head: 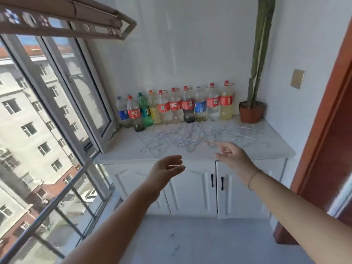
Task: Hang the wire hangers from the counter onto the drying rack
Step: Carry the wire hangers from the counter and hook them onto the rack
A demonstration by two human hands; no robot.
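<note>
**Q:** What does the head camera take in?

**A:** A narrow balcony room seen from above. A heap of thin, silvery wire hangers lies tangled on a pale stone-look counter. Behind them, a row of plastic soft-drink bottles with red, blue, green and yellow labels stands against the white wall. To their right is a tall green cactus in a terracotta pot.

**Q:** Where is the rack?

**A:** A brownish metal drying rack hangs overhead at upper left, above the grey-framed window. It looks bare, though blur makes that uncertain.

**Q:** And the hands?

**A:** Both bare arms reach forward. The left hand hangs in the air in front of the white cabinet doors, below the counter's front edge. Its fingers are loose and it holds nothing. The right hand is higher, at the counter's front edge just beside the nearest hangers. Its fingers are spread and relaxed and it grasps nothing. A thin cord bracelet circles that wrist.

**Q:** Anything on the right?

**A:** A reddish-brown wooden door frame.
</note>
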